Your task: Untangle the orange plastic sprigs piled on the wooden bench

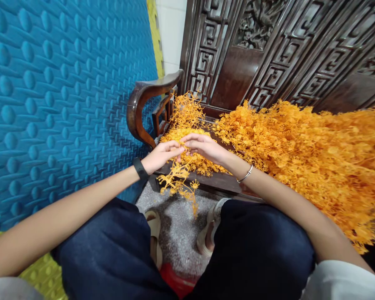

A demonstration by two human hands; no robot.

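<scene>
Fingertips of the left hand (162,156) and right hand (206,148) meet, pinching one orange sprig (177,175) that dangles below them, thin, branching and frilly-tipped. On the dark wooden surface (220,182), one smaller heap (206,166) lies just beyond the fingers, one larger heap (312,154) to their right.

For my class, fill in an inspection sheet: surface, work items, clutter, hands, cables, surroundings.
Surface: dark bench seat, largely covered.
Work items: orange sprig hanging past the seat's front edge; small orange pile near the armrest; large orange heap at right.
Clutter: red object at the bottom, mostly hidden.
Hands: left hand and right hand, together at the sprig's top; separate grips unclear.
Cables: nothing seen.
Surroundings: blue mat at left, carved backrest behind, speckled floor.
</scene>
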